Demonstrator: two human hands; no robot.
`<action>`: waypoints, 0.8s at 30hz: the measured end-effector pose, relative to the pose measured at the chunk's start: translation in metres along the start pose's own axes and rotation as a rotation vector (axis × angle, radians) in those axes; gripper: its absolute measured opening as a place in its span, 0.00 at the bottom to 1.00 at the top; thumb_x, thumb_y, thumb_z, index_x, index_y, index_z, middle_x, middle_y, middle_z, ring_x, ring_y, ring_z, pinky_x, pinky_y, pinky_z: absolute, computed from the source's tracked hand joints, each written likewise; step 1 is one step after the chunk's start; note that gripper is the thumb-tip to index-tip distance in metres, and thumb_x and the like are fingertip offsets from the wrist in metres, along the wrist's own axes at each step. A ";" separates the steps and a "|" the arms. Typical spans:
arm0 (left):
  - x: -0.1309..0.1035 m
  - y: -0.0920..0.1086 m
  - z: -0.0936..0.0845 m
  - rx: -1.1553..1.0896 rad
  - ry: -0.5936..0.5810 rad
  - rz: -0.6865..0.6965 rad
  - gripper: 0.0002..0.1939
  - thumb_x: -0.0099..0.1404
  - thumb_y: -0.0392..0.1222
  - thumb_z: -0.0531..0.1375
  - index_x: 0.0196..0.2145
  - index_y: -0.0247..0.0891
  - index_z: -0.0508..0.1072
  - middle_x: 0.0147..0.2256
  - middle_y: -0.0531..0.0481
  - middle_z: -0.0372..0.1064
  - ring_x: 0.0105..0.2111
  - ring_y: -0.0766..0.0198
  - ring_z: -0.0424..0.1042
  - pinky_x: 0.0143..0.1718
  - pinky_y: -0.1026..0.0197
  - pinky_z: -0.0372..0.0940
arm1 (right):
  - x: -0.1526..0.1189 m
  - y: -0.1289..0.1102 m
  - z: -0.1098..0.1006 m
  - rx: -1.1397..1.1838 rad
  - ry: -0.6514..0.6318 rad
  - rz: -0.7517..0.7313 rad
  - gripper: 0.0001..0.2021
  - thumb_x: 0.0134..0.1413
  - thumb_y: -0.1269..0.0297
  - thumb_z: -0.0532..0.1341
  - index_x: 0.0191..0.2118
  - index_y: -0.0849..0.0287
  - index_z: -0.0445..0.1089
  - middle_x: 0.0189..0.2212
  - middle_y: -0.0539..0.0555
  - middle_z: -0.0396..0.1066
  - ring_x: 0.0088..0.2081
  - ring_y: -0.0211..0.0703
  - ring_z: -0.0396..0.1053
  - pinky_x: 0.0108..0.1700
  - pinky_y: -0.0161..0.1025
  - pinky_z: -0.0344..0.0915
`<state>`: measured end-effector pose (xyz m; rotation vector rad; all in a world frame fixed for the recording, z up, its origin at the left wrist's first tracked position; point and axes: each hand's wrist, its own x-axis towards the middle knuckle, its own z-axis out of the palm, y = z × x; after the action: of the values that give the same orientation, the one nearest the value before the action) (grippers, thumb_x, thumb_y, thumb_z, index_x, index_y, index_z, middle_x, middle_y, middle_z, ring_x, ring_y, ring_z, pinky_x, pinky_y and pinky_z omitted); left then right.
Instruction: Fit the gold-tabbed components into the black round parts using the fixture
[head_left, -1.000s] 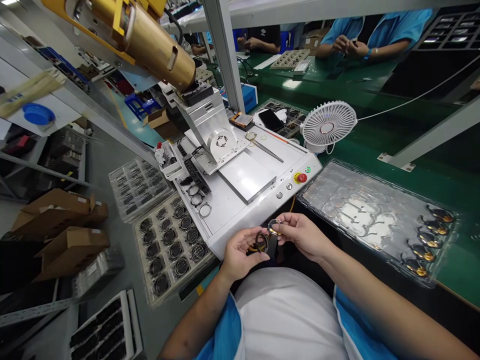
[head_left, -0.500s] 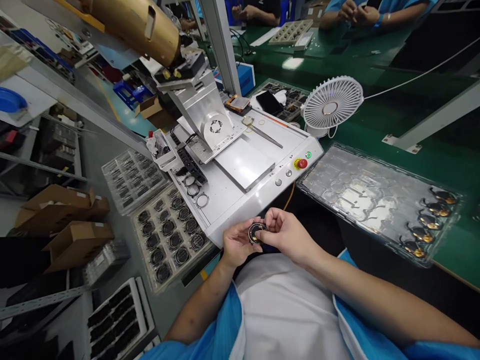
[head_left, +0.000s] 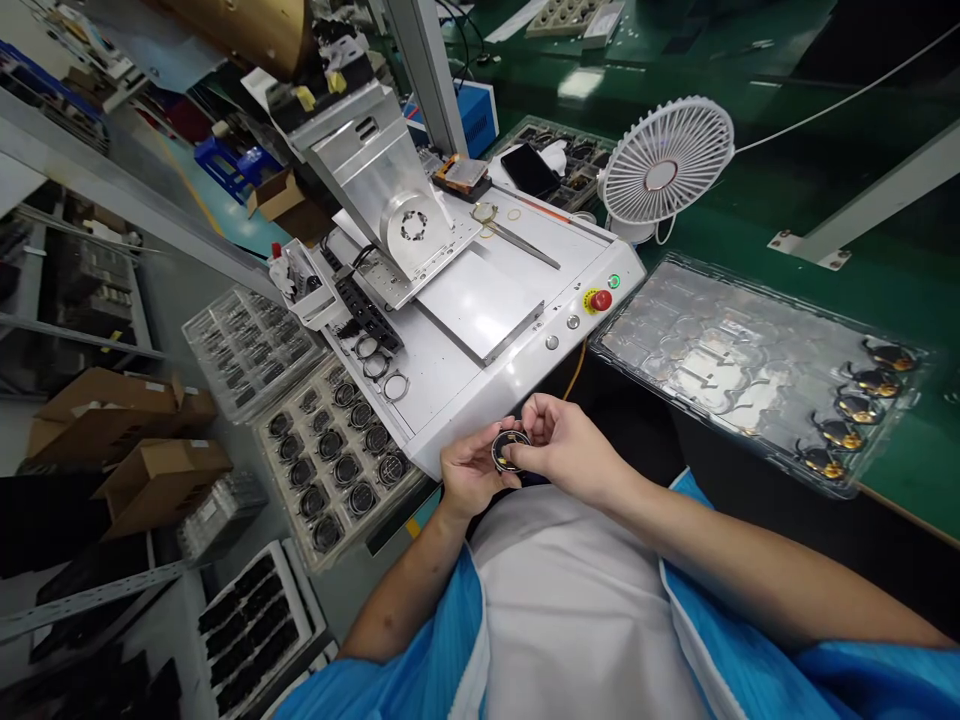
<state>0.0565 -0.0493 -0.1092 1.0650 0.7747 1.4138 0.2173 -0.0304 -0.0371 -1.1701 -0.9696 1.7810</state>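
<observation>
In front of my lap, my left hand (head_left: 471,470) holds a small round black part (head_left: 508,450) with a light rim and some gold-coloured bits inside. The fingers of my left hand wrap round its left and lower edge. My right hand (head_left: 566,445) is closed at the part's right side, with the thumb pressed on its face; whether the fingers also pinch something small I cannot make out. Both hands are just below the front edge of the white machine (head_left: 517,375).
A clear tray (head_left: 690,340) with several black-and-gold parts lies right. Trays of round black parts (head_left: 300,520) stand left. On the machine are tweezers (head_left: 525,246), metal rings (head_left: 395,386) and a red button (head_left: 600,300). A white fan (head_left: 664,175) stands behind.
The view has tipped downward, so the co-workers' hands at the top have left the picture. Both my hands remain at the round part, my right thumb still on its face.
</observation>
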 end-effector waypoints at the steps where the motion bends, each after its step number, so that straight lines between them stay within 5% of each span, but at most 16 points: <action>1: 0.000 0.000 0.000 -0.003 0.001 -0.003 0.30 0.43 0.43 0.81 0.46 0.51 0.83 0.47 0.48 0.82 0.46 0.51 0.83 0.48 0.54 0.80 | 0.000 0.000 0.000 0.010 -0.001 0.000 0.17 0.36 0.67 0.68 0.28 0.55 0.58 0.20 0.42 0.62 0.22 0.33 0.58 0.24 0.32 0.54; 6: -0.002 -0.002 0.000 0.014 0.038 -0.030 0.30 0.42 0.44 0.81 0.45 0.50 0.83 0.46 0.48 0.83 0.43 0.52 0.84 0.46 0.54 0.80 | 0.003 0.004 0.002 0.150 -0.020 0.014 0.20 0.35 0.67 0.71 0.29 0.56 0.58 0.28 0.47 0.72 0.25 0.35 0.68 0.26 0.33 0.64; 13: -0.006 -0.001 -0.003 0.003 0.059 -0.004 0.29 0.44 0.40 0.80 0.45 0.51 0.83 0.46 0.48 0.82 0.44 0.52 0.84 0.47 0.55 0.80 | 0.008 0.011 -0.006 0.072 -0.070 0.201 0.30 0.31 0.53 0.81 0.34 0.56 0.62 0.19 0.46 0.71 0.21 0.40 0.71 0.20 0.32 0.69; 18: -0.004 0.001 -0.004 0.113 0.047 -0.001 0.29 0.44 0.37 0.80 0.45 0.50 0.83 0.47 0.46 0.82 0.46 0.49 0.83 0.53 0.48 0.78 | 0.009 0.019 -0.012 0.030 -0.109 0.231 0.30 0.33 0.45 0.80 0.30 0.58 0.63 0.17 0.48 0.71 0.17 0.34 0.64 0.15 0.30 0.67; 24: 0.002 0.007 -0.006 0.250 0.008 0.025 0.28 0.44 0.39 0.80 0.45 0.47 0.83 0.46 0.44 0.82 0.47 0.47 0.82 0.53 0.46 0.77 | 0.010 0.028 -0.008 0.166 -0.138 0.167 0.29 0.34 0.49 0.80 0.28 0.58 0.62 0.18 0.48 0.72 0.17 0.32 0.63 0.17 0.29 0.68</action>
<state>0.0486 -0.0475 -0.1050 1.2643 0.9655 1.3667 0.2167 -0.0309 -0.0680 -1.0609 -0.8027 2.0562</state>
